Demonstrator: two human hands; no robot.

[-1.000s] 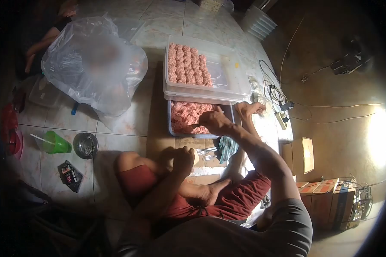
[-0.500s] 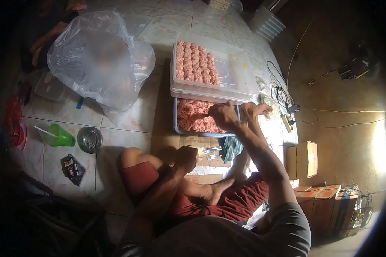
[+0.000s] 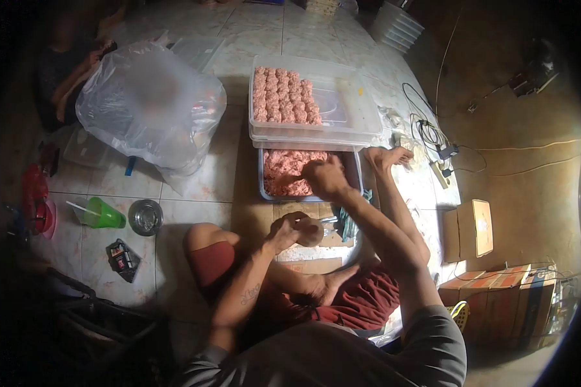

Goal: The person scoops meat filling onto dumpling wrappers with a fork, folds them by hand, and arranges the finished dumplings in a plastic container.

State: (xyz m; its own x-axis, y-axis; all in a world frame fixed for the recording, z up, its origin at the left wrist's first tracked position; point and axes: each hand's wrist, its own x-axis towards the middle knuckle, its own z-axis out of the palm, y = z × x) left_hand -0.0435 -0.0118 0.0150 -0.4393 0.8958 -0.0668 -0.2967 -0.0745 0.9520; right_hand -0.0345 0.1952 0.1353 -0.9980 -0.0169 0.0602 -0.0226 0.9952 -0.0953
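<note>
My right hand [image 3: 328, 178] is closed on a dark-handled utensil whose tip points into the minced meat [image 3: 284, 169] in the blue-rimmed tub [image 3: 263, 187]. Lower and to the left, my left hand [image 3: 286, 233] grips a round, pale brown object [image 3: 310, 231], perhaps a small bowl, above the cardboard. Behind the tub, a clear plastic container [image 3: 361, 106] holds rows of shaped meat portions [image 3: 281, 97] on its left side. Metal forks [image 3: 329, 220] and a checked cloth [image 3: 350, 226] lie just in front of the tub, partly hidden by my right forearm.
A large plastic bag [image 3: 142, 129] stands at the left, with another person [image 3: 61, 77] behind it. Nearer are a green cup [image 3: 106, 214] and a glass ashtray [image 3: 146, 217]. Cables and a power strip [image 3: 440, 174] lie right of the tub; cardboard boxes [image 3: 497, 297] stand at lower right.
My left hand has moved right and slightly up with the round object, which shows more fully. My right hand stays over the tub with the utensil. The camera view has shifted a little.
</note>
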